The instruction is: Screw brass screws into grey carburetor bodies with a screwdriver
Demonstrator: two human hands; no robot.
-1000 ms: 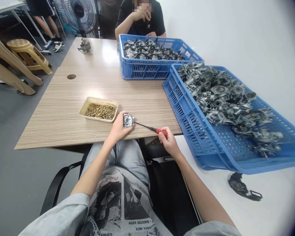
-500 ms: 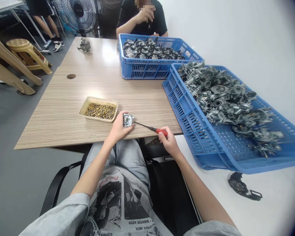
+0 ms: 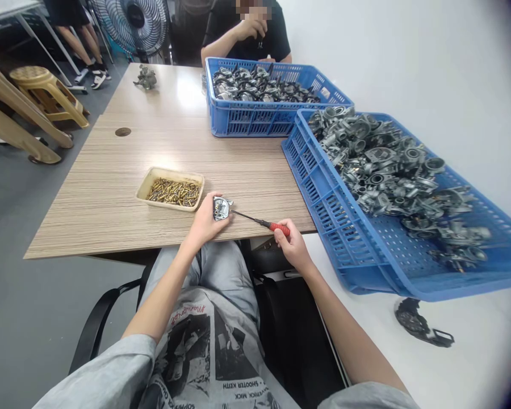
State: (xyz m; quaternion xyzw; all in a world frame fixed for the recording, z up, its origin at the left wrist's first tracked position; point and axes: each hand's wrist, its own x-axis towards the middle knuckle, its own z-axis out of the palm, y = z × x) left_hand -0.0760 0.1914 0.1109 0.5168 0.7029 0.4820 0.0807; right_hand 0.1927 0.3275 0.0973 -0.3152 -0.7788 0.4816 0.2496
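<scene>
My left hand [image 3: 205,221] is closed around a small grey metal carburetor body [image 3: 222,208], its open face turned up, near the table's front edge. In my right hand [image 3: 293,244] is a screwdriver [image 3: 280,228] with a red handle and a long dark shaft. The shaft points left, and its tip meets the right side of the carburetor body; the exact contact is too small to make out. Just beyond my left hand stands a cream plastic tub [image 3: 141,196] holding many small brass pieces [image 3: 174,192].
A blue crate [image 3: 344,250] heaped with metal carburetor parts stands at the right. Behind it is another blue crate [image 3: 247,122] of parts, with a person [image 3: 247,34] seated beyond. A single carburetor [image 3: 146,78] lies at the table's far left. A black watch [image 3: 421,324] rests at lower right.
</scene>
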